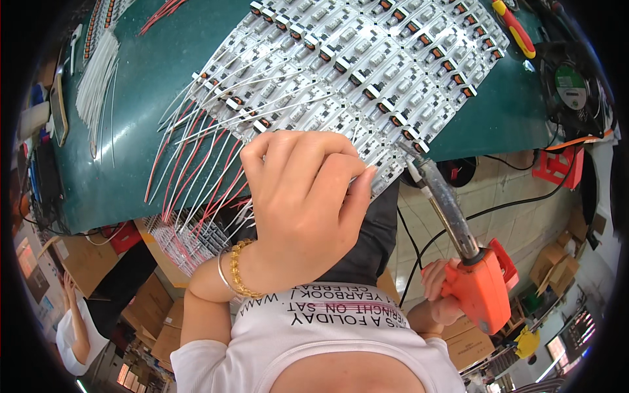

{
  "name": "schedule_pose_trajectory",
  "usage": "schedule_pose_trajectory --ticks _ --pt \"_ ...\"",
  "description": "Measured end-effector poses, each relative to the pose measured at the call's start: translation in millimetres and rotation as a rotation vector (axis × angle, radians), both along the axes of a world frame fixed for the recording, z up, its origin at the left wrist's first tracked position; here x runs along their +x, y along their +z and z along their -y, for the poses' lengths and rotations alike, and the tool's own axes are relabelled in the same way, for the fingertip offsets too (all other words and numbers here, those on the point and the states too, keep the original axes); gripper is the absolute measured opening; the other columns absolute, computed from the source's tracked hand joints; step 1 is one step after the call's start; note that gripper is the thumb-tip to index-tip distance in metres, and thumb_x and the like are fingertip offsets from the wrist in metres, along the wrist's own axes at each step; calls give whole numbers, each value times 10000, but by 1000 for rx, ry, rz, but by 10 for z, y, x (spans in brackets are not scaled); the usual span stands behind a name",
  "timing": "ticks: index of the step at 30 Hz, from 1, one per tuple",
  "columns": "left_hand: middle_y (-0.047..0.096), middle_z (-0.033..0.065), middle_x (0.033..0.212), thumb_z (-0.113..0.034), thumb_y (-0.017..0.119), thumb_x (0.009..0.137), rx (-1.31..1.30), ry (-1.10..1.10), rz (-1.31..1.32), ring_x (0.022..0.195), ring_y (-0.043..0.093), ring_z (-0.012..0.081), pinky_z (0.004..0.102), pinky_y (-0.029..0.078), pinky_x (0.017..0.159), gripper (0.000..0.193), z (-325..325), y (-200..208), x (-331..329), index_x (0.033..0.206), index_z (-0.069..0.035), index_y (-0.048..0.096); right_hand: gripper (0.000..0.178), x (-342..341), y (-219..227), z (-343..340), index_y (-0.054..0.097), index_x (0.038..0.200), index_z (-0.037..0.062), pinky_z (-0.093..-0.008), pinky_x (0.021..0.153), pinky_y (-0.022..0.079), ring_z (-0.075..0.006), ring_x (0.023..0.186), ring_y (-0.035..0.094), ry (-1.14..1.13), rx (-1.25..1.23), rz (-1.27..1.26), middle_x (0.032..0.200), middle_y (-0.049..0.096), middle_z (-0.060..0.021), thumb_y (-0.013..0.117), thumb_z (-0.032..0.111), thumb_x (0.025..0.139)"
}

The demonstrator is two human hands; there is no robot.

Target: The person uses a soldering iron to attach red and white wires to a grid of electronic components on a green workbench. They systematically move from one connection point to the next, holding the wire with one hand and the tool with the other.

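Observation:
A large panel of small white circuit boards (393, 82) with black-and-orange components lies across the green table. Red and white wires (190, 154) fan out from its left edge, some crossing its lower rows. My left hand (304, 187), with bracelets at the wrist, is closed over the panel's near edge. Its thumb and index finger pinch together; what they hold, if anything, is hidden. My right hand (439, 288) grips an orange soldering gun (481, 291). The gun's metal barrel points up and left, its tip by the panel's near right corner.
White wires (98, 85) lie bundled at the table's left, with red wires (160, 14) at the far edge. A red-and-yellow handled tool (514, 29) and a black fan (570, 88) are at right. Black cables (504, 206) hang beside the table. Another person (78, 331) is at lower left.

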State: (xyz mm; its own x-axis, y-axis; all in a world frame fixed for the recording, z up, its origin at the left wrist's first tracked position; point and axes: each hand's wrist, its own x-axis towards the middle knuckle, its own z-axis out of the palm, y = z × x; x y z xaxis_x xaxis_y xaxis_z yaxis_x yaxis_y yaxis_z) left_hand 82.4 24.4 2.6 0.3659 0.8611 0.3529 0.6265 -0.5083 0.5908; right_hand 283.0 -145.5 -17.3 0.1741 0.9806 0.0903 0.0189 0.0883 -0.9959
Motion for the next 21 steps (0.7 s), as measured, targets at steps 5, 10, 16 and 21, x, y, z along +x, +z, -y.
schedule_pose_trajectory --ticks 5,10,16,21 --pt "599 10 809 -20 727 667 12 -10 -4 756 532 195 346 329 789 177 -14 -22 48 755 -94 593 516 -8 111 94 538 672 45 -275 441 386 -169 441 488 -74 -150 203 529 487 -1 591 528 845" --pt "595 17 803 -15 721 664 42 26 -37 745 529 201 348 331 782 182 11 -17 27 754 -91 582 535 102 66 144 547 642 63 -277 443 393 -164 473 524 34 -184 405 566 523 -6 590 564 826" --pt "593 21 799 -12 718 665 45 -7 -16 736 526 206 347 335 771 182 -4 -34 67 752 -88 577 536 87 105 154 537 629 69 -277 453 403 -175 484 533 42 -199 204 566 520 -12 610 567 812" --pt "593 23 800 -12 718 665 50 13 -24 730 524 206 345 336 765 183 5 -27 36 752 -86 575 497 61 22 150 522 614 62 -271 443 394 -170 465 509 7 -174 120 547 500 -11 636 500 819"
